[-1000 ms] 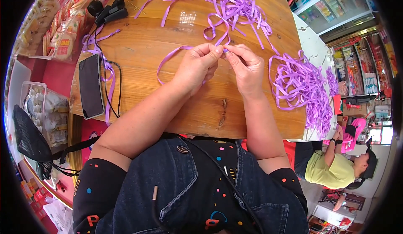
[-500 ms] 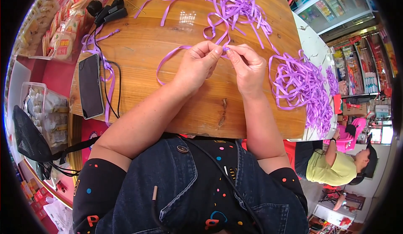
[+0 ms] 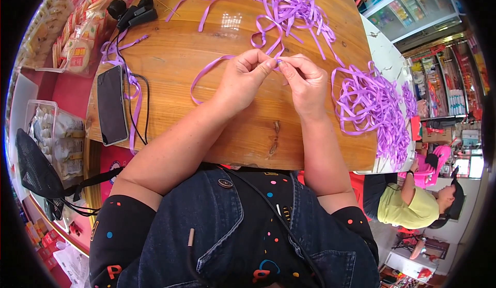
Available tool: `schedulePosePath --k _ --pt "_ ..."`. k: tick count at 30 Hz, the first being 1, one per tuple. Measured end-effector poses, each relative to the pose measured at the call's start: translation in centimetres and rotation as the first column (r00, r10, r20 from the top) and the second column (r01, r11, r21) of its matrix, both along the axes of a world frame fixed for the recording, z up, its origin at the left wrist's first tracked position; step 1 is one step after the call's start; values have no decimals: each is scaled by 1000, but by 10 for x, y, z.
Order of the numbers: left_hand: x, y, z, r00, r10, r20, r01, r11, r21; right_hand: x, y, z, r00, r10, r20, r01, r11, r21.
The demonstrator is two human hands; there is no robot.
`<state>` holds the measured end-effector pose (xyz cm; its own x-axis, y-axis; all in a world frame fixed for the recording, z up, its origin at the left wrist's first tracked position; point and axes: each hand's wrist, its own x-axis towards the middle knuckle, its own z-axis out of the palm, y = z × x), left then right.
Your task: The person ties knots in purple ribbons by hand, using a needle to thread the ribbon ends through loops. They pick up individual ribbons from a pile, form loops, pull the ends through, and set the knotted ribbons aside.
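My left hand [image 3: 247, 78] and my right hand [image 3: 306, 84] meet above the middle of a wooden table [image 3: 237, 138], each pinching a purple ribbon [image 3: 205, 73] between thumb and fingers. A small knot or fold shows between the fingertips, too small to make out fully. From the left hand the ribbon loops out over the wood; a looped length with a knot in it [image 3: 264, 39] lies just beyond the hands. It leads toward a loose heap of purple ribbon [image 3: 289, 3] at the far side. Another tangled purple pile [image 3: 372, 99] lies to the right of my right hand.
At the left lie a dark phone [image 3: 112, 106], a black cable [image 3: 147, 107] and more purple ribbon. A black device [image 3: 137, 16] sits at the far left corner. Packaged goods [image 3: 82, 40] stand beyond the left edge. A person in a yellow shirt [image 3: 408, 205] is at the right.
Both hands stay pinched at nearly the same spot, with slight finger movement. The ribbon loop left of my left hand has shifted a little leftward.
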<state>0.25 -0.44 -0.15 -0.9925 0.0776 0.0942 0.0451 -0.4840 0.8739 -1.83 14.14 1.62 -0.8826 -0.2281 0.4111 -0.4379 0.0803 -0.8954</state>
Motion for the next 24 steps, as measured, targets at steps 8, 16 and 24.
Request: schedulePosePath --k 8,16,24 --pt "1 0 -3 1000 -16 11 16 1000 -5 2 -4 -6 992 34 123 -19 992 -124" --pt "2 0 -5 999 13 -33 -14 1000 -23 2 -5 -6 983 52 177 -36 995 -88" --pt "4 -7 -2 990 -130 61 125 989 84 3 2 -1 972 156 175 -135 983 -125"
